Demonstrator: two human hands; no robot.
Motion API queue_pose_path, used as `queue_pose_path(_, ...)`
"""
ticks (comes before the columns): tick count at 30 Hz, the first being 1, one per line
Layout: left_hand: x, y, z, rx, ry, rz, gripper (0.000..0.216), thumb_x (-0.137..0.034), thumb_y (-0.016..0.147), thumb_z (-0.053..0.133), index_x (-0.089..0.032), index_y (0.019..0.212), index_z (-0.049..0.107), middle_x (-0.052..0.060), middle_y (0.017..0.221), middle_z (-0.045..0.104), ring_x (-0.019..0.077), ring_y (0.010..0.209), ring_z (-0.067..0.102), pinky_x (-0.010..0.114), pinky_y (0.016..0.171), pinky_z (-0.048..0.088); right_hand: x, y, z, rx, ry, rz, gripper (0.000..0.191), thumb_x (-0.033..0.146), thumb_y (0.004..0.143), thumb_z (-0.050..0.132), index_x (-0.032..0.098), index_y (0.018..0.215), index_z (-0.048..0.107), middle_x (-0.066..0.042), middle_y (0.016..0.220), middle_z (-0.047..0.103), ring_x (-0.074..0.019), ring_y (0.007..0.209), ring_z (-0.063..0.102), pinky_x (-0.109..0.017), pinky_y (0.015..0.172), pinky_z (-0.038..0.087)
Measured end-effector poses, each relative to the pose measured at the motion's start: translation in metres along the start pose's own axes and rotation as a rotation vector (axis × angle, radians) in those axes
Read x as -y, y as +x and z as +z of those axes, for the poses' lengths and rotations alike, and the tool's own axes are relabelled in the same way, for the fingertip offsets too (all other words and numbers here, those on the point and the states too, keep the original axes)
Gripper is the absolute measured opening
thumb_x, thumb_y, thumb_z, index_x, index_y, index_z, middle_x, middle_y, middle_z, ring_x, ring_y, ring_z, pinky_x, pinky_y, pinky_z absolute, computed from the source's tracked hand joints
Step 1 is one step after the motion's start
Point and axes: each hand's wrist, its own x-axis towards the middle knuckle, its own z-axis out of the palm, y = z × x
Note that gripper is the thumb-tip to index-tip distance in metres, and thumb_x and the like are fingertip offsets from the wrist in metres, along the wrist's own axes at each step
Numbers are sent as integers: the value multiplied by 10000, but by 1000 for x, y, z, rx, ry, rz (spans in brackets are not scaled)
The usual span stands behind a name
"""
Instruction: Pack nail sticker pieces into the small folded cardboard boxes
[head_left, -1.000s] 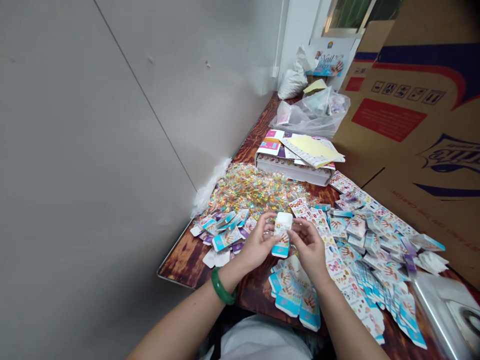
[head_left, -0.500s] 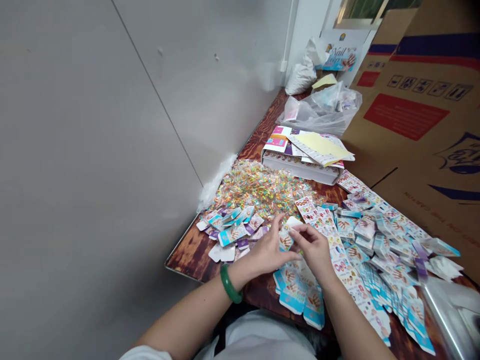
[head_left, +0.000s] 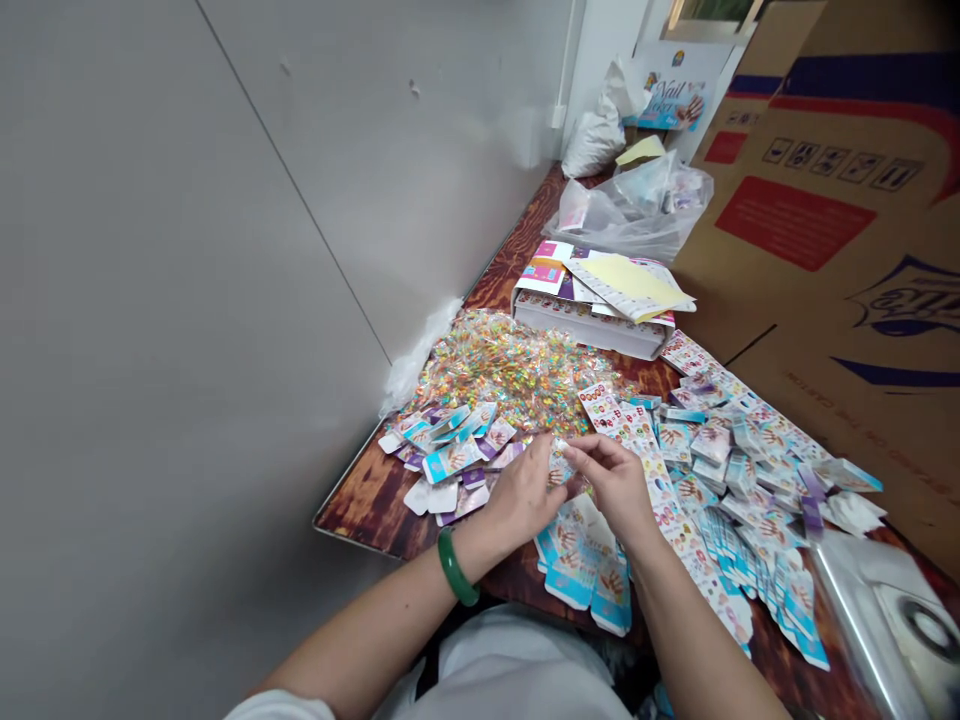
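My left hand, with a green bangle on its wrist, and my right hand meet over the table's near edge. Between their pinched fingertips is a small printed card box; most of it is hidden by the fingers. Under my hands lies a fan of flat blue and white card boxes. Left of my left hand is a loose pile of folded boxes. Beyond my hands spreads a heap of colourful clear-wrapped packets.
More flat boxes cover the table to the right. A white tray with printed sheets and clear plastic bags sit farther back. A large cardboard carton stands along the right. A grey wall runs along the left.
The small box has gone from upright with its white flap up to low and mostly covered by my fingers. Both hands dropped closer to the table.
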Motion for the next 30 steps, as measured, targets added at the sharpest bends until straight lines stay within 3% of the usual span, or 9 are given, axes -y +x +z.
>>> queue_pose_path(5,-4,1,-2,-17,-43,17,449,-180,740,524,-169,1162,368,111,1070,538,267,1021,537,413,858,439,0,-3,1,-18,-69,-82,195,398,693,688,204,699,668,19,534,585,-129,429,518,-278,440,460)
queue_pose_path(9,-4,1,-6,-48,-157,-44,429,-244,745,554,-160,1139,405,106,1027,561,258,974,555,403,843,445,-7,-10,3,31,-286,-432,180,309,791,604,249,917,717,-56,935,688,-209,885,620,-367,824,472)
queue_pose_path(11,-1,2,-14,-56,-154,-46,464,-263,751,557,-165,1173,392,108,1073,556,254,1000,549,394,858,439,-10,-10,0,117,-342,-466,285,302,807,583,271,1078,667,-63,1073,655,-217,1020,578,-366,871,448)
queue_pose_path(14,8,5,-37,-89,-26,-62,534,-247,766,532,-154,1251,329,122,1122,541,251,1000,552,389,861,438,-17,-3,-13,119,-445,-355,326,345,803,574,239,1104,645,-79,1099,636,-216,980,588,-329,772,472)
queue_pose_path(17,24,10,-70,-230,261,-68,523,-235,766,524,-130,1248,352,137,1152,522,279,1088,491,428,939,381,-30,7,-31,86,-743,-138,183,335,767,589,199,833,691,-51,781,674,-185,702,603,-287,631,432)
queue_pose_path(19,34,13,-89,-238,444,-167,471,-262,768,530,-132,1206,417,144,1138,532,316,1093,471,475,931,370,-40,11,-40,150,-947,4,117,294,734,603,198,694,657,-30,651,644,-167,603,568,-260,559,368)
queue_pose_path(22,40,13,-105,-273,592,-302,448,-313,778,539,-138,1184,464,158,1110,537,355,1072,458,519,880,377,-52,11,-43,173,-1077,87,87,274,702,614,198,738,639,-44,676,646,-175,603,559,-251,526,308)
queue_pose_path(27,24,7,-87,-479,485,-78,425,-294,810,544,-178,1210,459,136,1219,458,309,1192,362,487,985,299,-60,11,-40,114,-960,111,221,116,646,576,202,839,643,-38,696,649,-185,638,570,-253,547,317)
queue_pose_path(30,13,-1,-55,-263,274,101,366,-344,816,551,-196,1147,497,106,1149,502,264,1122,432,442,971,337,-55,13,-39,138,-909,97,219,65,630,523,206,748,643,-17,683,654,-169,631,576,-247,557,352)
